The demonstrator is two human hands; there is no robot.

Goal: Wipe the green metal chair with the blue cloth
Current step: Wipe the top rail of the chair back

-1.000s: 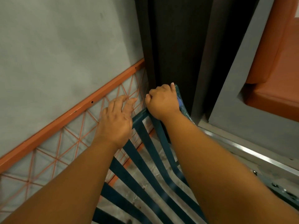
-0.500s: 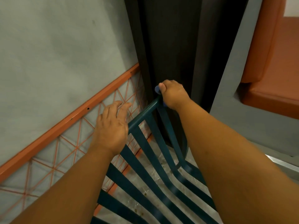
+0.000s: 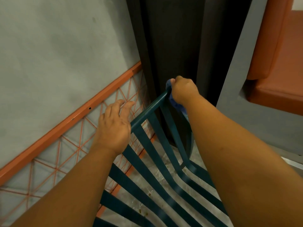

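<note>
Fingers of our right hand (image 3: 184,91) curl round the blue cloth (image 3: 176,104), bunched against the far corner of the green metal chair (image 3: 147,149) at its top rail. Our left hand (image 3: 114,126) rests on that rail, fingers loosely spread, gripping nothing. No containers show.

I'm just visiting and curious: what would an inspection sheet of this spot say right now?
Surface: speckled grey floor under the chair, with small brown spots.
Job's things: green metal chair, slatted; blue cloth bunched at its top corner.
Clutter: nothing seen.
Hands: right hand grips the cloth against the top rail; left hand rests on the rail's other end, fingers loose.
Cables: nothing seen.
Surroundings: grey wall, orange mesh frame, dark curtain, orange cushioned seat.
</note>
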